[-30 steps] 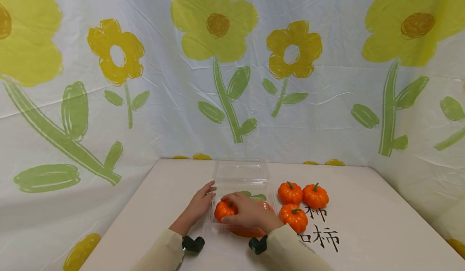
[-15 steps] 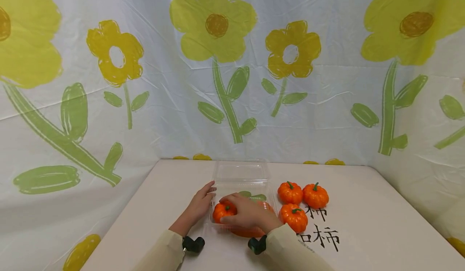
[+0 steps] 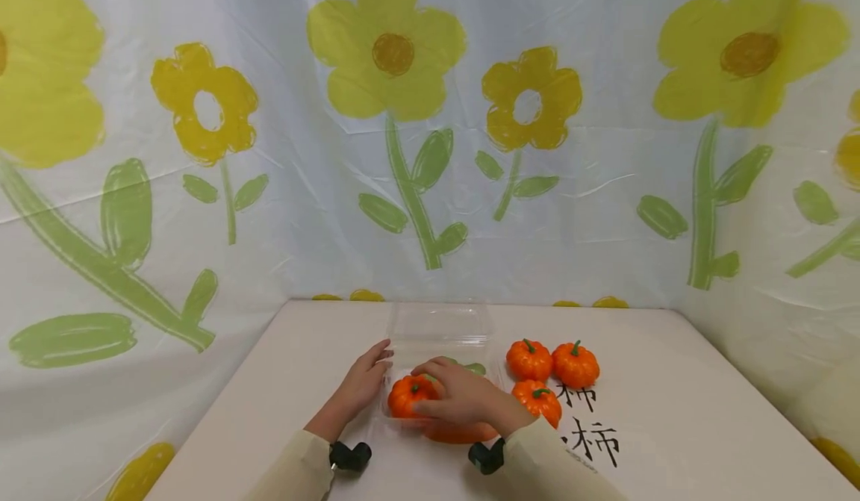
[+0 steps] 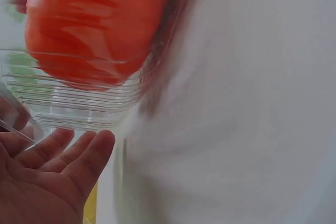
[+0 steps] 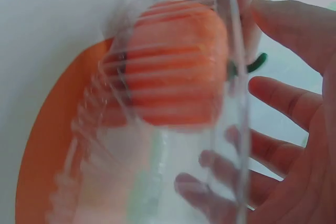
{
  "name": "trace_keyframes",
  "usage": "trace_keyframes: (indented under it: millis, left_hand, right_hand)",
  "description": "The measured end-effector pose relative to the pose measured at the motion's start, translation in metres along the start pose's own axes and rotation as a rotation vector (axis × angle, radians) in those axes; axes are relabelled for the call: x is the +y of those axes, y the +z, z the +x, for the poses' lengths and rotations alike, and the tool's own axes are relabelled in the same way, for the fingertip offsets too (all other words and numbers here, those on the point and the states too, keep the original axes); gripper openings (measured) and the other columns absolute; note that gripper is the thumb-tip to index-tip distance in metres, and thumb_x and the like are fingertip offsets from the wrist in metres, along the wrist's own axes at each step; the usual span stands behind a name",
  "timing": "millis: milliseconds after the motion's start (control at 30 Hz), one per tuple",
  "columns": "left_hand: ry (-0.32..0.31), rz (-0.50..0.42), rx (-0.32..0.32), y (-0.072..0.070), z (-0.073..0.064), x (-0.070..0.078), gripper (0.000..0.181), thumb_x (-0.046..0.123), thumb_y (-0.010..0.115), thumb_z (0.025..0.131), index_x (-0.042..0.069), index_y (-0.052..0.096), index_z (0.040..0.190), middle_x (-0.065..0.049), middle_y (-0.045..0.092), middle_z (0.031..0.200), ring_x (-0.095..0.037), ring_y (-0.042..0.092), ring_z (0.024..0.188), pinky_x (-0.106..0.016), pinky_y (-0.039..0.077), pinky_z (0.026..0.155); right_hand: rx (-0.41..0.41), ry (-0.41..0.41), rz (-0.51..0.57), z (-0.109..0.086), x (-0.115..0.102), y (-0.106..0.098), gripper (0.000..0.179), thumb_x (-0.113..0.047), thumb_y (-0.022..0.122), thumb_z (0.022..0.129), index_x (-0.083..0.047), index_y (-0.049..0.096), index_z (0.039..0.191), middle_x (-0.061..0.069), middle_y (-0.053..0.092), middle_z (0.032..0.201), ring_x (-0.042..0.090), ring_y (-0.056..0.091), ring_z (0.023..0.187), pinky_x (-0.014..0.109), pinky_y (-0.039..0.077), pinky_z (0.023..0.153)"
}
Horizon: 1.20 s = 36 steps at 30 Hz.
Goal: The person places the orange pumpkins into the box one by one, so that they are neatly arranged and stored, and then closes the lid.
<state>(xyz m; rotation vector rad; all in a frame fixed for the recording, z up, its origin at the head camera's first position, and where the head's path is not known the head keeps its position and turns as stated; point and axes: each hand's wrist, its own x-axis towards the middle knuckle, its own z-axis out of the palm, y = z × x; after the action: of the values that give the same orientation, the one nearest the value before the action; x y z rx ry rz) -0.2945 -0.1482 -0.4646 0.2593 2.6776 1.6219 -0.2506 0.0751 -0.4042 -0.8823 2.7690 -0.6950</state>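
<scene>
A small orange toy pumpkin [image 3: 406, 397] with a green stem sits in the left part of a clear plastic clamshell box [image 3: 440, 350], its lid folded back. My right hand [image 3: 463, 393] hovers over the box beside this pumpkin. In the right wrist view the fingers of the right hand [image 5: 294, 145] are spread and stand apart from the pumpkin [image 5: 176, 66]. Along the box's left side lies my left hand [image 3: 359, 383]. The left wrist view shows the left hand [image 4: 50, 177] with extended fingers at the ribbed plastic wall; whether each fingertip touches it is unclear.
Several pumpkins are about: one orange pumpkin [image 3: 529, 359] is at the back, another [image 3: 575, 365] beside it, and a third [image 3: 537, 402] nearer, all right of the box. Black printed characters [image 3: 594, 441] mark the white table [image 3: 678, 411]. A flowered curtain [image 3: 302, 187] encloses the back.
The pumpkin was lowered leftward into the box's left part. The right hand's fingers have come away from it, moving slightly right. The left hand stays by the box. The head view has shifted a little.
</scene>
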Motion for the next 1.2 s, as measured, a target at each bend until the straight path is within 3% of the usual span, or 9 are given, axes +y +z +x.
trace_keyframes:
  millis: [300, 800, 1200]
  left_hand:
    - [-0.012, -0.005, 0.0, -0.001, -0.002, -0.002, 0.05, 0.015, 0.042, 0.1, 0.006, 0.037, 0.149, -0.019, 0.053, 0.14, -0.038, 0.048, 0.13, -0.055, 0.042, 0.105]
    - [-0.018, -0.002, 0.007, -0.002, -0.007, -0.004, 0.049, 0.014, 0.041, 0.099, 0.007, 0.038, 0.148, -0.02, 0.052, 0.141, -0.039, 0.049, 0.13, -0.055, 0.043, 0.104]
    - [-0.021, 0.002, -0.003, 0.002, 0.001, -0.002, 0.049, 0.015, 0.04, 0.1, 0.01, 0.037, 0.149, -0.018, 0.051, 0.142, -0.037, 0.048, 0.13, -0.054, 0.043, 0.104]
  right_hand:
    - [0.025, -0.047, 0.018, -0.014, 0.01, -0.013, 0.055, -0.054, 0.06, 0.088, -0.025, 0.054, 0.134, 0.002, 0.048, 0.142, 0.026, 0.053, 0.123, 0.05, 0.047, 0.101]
    - [0.093, -0.032, 0.025, -0.04, 0.021, -0.032, 0.055, -0.064, 0.056, 0.086, -0.037, 0.052, 0.133, -0.002, 0.047, 0.144, 0.026, 0.051, 0.127, 0.052, 0.046, 0.101]
    - [0.15, 0.006, 0.034, -0.064, 0.041, -0.049, 0.057, -0.06, 0.057, 0.087, -0.026, 0.054, 0.133, 0.005, 0.046, 0.145, 0.032, 0.049, 0.129, 0.057, 0.044, 0.101]
